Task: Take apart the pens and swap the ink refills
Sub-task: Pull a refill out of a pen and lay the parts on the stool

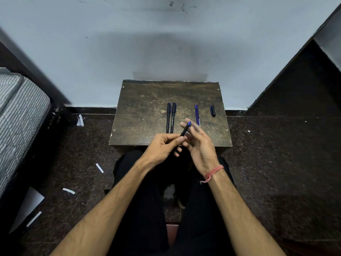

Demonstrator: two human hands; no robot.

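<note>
From my remote seat I saw the left hand (pixel 160 148) curled round the lower half of a dark pen barrel (pixel 185 130), thumb and forefinger pinching it just above the near edge of the small wooden table (pixel 144 111). The barrel's blue tip (pixel 189 123) pointed up and away, towards the right hand (pixel 198 145). That hand was loosely open, its fingers spread and relaxed; the tip sat against or just before them, and I could not tell whether they touched it. The barrel's lower end was hidden inside the left fist.

On the table lay two capped dark pens (pixel 171 117) side by side, touching or nearly so. To their right lay two blue refills (pixel 196 114), their near ends hidden behind the right hand's fingers, so I could not make out their full length. Further right, apart from them, lay a dark cap (pixel 213 110).

A reddish thread band (pixel 213 173) circled the right wrist. White paper scraps (pixel 99 168) lay on the dark speckled floor (pixel 276 163) at left, and a striped mattress (pixel 18 117) was cut off by the left edge.
</note>
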